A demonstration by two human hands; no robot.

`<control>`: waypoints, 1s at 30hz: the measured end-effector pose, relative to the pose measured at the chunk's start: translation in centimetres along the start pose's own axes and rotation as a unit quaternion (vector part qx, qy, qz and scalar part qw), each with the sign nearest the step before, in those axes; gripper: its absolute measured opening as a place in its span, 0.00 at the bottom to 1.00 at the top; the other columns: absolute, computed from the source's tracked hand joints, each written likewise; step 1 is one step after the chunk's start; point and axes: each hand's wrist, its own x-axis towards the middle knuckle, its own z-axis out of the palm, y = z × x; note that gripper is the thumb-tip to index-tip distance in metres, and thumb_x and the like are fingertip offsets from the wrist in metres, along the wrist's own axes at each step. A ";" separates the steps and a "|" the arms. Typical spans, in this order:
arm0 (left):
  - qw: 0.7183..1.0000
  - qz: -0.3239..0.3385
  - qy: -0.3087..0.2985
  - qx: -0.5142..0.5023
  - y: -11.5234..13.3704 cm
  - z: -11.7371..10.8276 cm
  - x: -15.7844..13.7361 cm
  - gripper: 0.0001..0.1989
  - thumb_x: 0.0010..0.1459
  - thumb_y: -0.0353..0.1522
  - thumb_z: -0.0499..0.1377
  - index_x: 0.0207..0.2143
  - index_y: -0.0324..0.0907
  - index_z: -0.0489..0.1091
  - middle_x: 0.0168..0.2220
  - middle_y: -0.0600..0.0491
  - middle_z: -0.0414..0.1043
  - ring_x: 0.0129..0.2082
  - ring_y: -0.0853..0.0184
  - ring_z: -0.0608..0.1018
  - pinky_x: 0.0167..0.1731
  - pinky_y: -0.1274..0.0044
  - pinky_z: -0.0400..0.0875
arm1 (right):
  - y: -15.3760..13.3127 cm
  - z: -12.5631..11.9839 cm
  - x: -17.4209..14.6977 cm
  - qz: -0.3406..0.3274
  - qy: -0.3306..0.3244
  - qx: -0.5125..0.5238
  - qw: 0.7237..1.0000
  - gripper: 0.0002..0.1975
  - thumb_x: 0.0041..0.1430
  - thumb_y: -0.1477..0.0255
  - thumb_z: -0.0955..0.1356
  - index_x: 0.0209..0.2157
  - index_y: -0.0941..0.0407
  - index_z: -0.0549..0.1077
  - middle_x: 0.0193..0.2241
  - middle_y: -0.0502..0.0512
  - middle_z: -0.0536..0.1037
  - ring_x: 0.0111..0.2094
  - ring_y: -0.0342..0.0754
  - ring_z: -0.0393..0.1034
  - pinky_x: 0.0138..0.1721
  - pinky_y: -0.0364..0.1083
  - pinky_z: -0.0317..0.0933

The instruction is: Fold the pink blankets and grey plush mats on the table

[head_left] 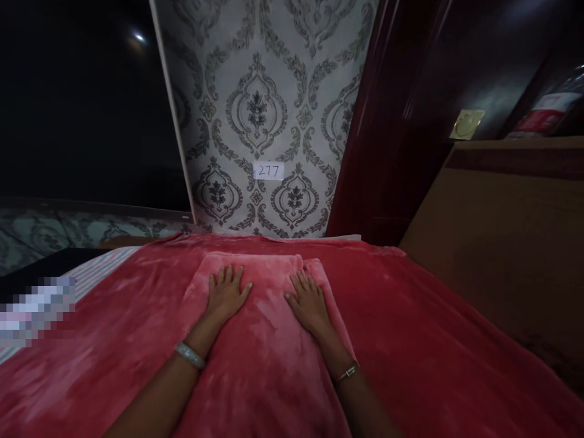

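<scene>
A folded pink-red plush cloth point(269, 353), perhaps a garment or blanket, lies flat in front of me, its far edge toward the wall. On its upper left part rests my left hand point(227, 293), palm down with fingers spread. My right hand point(309, 301) lies flat near the right edge of the folded cloth, its fingers also apart. Neither hand grips anything. Beneath is a larger red plush cover point(387, 340) of similar colour, spread over the surface. The near end of the folded cloth runs out of view between my forearms.
A dark television screen point(86, 109) stands at the left. Striped fabric point(106, 267) shows beside the red cover. Behind is patterned wallpaper point(257, 109) with a paper label point(268, 171) reading 277. A brown box point(497, 243) and a bottle point(545, 115) are at the right.
</scene>
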 end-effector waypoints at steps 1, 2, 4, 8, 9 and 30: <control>1.000 -0.001 -0.002 0.003 0.0 0.0 0.0 0.33 0.65 0.45 0.47 0.68 0.39 0.56 0.70 0.36 0.50 0.70 0.45 0.53 0.64 0.49 0.47 | 0.0 -0.1 0.0 -0.001 0.002 0.004 1.000 0.30 0.68 0.61 0.60 0.68 0.53 0.58 0.71 0.57 0.50 0.71 0.61 0.40 0.66 0.65 0.39; 1.000 -0.002 -0.005 0.007 0.1 0.0 0.0 0.33 0.66 0.44 0.47 0.68 0.39 0.56 0.70 0.36 0.50 0.70 0.46 0.53 0.64 0.49 0.47 | 0.0 -0.1 0.0 -0.002 0.004 0.007 1.000 0.30 0.68 0.61 0.60 0.68 0.53 0.58 0.71 0.57 0.51 0.71 0.61 0.40 0.66 0.65 0.40; 1.000 -0.004 -0.009 0.008 0.1 -0.1 -0.1 0.33 0.66 0.44 0.47 0.68 0.39 0.56 0.70 0.37 0.50 0.70 0.46 0.53 0.64 0.50 0.47 | 0.0 -0.1 -0.1 -0.005 0.007 0.012 1.000 0.29 0.68 0.61 0.61 0.67 0.54 0.59 0.70 0.57 0.52 0.71 0.60 0.41 0.66 0.64 0.41; 0.999 0.015 0.032 -0.013 -0.1 -0.4 -0.5 0.31 0.66 0.42 0.46 0.66 0.36 0.60 0.67 0.35 0.57 0.68 0.46 0.58 0.64 0.52 0.50 | 0.5 0.2 0.0 -0.001 0.036 0.038 0.999 0.29 0.66 0.63 0.62 0.67 0.56 0.60 0.70 0.60 0.51 0.70 0.59 0.43 0.67 0.61 0.42; 0.998 0.022 0.048 -0.021 -0.2 -0.5 -0.5 0.30 0.66 0.42 0.47 0.64 0.34 0.62 0.66 0.35 0.60 0.67 0.47 0.60 0.64 0.52 0.50 | 0.7 0.4 0.1 -0.001 0.050 0.054 0.997 0.29 0.66 0.64 0.63 0.66 0.57 0.61 0.70 0.61 0.51 0.70 0.58 0.42 0.67 0.61 0.43; 0.972 -0.198 0.001 -0.124 -7.2 -4.1 -1.8 0.29 0.61 0.47 0.48 0.33 0.31 0.77 0.38 0.29 0.78 0.40 0.44 0.81 0.36 0.64 0.74 | 7.5 1.7 1.7 0.153 0.317 0.587 0.730 0.17 0.54 0.59 0.63 0.39 0.55 0.71 0.35 0.57 0.77 0.41 0.52 0.75 0.46 0.56 0.71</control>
